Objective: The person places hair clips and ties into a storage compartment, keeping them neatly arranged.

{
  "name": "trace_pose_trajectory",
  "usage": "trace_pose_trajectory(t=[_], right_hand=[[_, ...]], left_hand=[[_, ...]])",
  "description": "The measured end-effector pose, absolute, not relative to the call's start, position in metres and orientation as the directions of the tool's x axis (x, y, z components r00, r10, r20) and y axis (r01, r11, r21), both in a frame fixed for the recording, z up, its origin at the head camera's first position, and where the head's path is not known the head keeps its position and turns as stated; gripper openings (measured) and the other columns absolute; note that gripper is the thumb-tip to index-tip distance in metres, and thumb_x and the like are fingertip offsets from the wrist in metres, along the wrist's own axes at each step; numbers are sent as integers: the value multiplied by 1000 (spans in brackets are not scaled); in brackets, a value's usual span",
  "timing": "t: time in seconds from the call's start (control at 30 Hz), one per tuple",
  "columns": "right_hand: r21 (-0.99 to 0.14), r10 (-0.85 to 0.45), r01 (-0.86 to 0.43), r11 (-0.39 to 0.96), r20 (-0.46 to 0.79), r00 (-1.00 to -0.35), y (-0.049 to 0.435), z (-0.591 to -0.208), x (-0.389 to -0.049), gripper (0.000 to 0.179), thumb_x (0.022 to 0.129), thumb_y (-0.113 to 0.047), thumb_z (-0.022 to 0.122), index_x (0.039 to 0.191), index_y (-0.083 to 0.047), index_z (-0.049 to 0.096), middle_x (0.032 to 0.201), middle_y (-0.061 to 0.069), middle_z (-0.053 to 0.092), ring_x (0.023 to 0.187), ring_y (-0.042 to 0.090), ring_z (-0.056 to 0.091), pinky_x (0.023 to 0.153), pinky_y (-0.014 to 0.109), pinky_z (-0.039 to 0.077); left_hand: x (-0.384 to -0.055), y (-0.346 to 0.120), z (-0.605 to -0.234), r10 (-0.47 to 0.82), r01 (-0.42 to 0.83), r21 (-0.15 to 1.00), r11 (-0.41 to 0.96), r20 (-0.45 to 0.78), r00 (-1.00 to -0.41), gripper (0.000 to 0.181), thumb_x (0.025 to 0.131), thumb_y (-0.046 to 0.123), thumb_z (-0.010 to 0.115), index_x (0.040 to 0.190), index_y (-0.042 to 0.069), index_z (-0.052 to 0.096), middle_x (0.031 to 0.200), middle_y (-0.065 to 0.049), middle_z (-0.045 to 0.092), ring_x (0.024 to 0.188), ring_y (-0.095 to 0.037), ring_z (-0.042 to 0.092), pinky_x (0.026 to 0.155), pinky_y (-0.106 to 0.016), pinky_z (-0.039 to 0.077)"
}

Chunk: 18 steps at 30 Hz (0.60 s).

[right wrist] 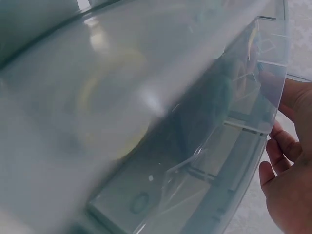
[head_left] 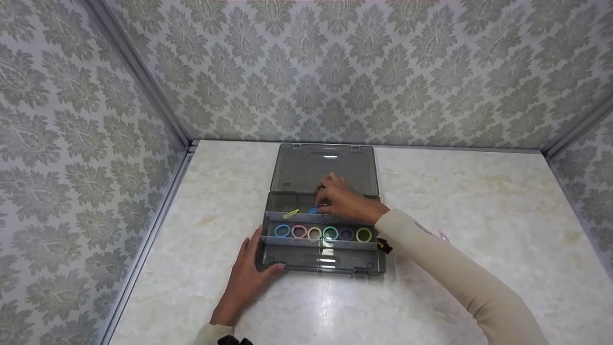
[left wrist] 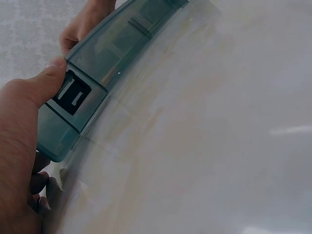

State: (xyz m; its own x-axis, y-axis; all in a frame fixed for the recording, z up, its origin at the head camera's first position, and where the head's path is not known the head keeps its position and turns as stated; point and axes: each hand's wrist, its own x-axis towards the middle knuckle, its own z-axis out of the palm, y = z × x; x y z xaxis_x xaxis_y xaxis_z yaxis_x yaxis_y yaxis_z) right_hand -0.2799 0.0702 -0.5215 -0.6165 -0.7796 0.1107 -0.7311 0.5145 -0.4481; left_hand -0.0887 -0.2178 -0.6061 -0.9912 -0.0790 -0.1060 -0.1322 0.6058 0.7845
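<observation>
A translucent grey box (head_left: 325,268) lies on the table with its lid (head_left: 325,167) folded back. My left hand (head_left: 251,268) holds its front left corner; in the left wrist view the thumb (left wrist: 48,80) presses beside a latch. Over the back compartment, my right hand (head_left: 342,199) has curled fingers, with a blue hair clip (head_left: 313,210) at the thumb tip. Just left of it, a yellow hair clip (head_left: 290,213) overlaps the rear divider. The middle compartment holds a row of several coloured hair ties, including a blue one (head_left: 282,231) and a yellow-green one (head_left: 364,235).
A small pink item (head_left: 444,235) lies on the marble-patterned table (head_left: 503,215), partly behind the right sleeve. Patterned wall panels (head_left: 335,72) rise behind the table and at both sides. The box's front compartment (head_left: 306,256) shows only reflections.
</observation>
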Motion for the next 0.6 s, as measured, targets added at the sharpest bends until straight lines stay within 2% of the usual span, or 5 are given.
trace_pose_trajectory(t=[0.17,0.27,0.4,0.6], right_hand=[[-397,-799,-757,519,89,-594,65,-520,-281,10,96,-15,89,100,-6,86,139,18,68,133,40,51,114,76,40],[-382,-809,-762,523,61,-585,62,-519,-282,10,97,-16,89,100,-7,87,141,16,68,134,38,50,114,71,41],[-367,-824,-781,506,64,-563,60,-517,-283,10,97,-17,89,100,-8,87,139,15,68,131,36,50,107,63,44],[-320,-845,-811,490,54,-532,54,-516,-284,10,99,-17,86,104,-8,88,140,15,69,131,35,51,109,62,45]], left_hand=[[-88,-217,-605,-84,-142,786,602,-115,-990,116,86,74,83,177,41,19,182,-11,26,169,-46,13,127,-78,21],[-89,-218,-605,-87,-142,784,604,-113,-990,116,86,74,83,177,41,18,182,-11,27,169,-46,13,128,-77,21],[-88,-217,-605,-86,-129,779,614,-97,-992,115,87,72,83,177,39,19,182,-11,27,169,-46,13,128,-76,21],[-87,-215,-606,-87,-123,770,625,-88,-992,116,88,71,83,178,36,19,182,-11,28,169,-46,13,129,-75,22]])
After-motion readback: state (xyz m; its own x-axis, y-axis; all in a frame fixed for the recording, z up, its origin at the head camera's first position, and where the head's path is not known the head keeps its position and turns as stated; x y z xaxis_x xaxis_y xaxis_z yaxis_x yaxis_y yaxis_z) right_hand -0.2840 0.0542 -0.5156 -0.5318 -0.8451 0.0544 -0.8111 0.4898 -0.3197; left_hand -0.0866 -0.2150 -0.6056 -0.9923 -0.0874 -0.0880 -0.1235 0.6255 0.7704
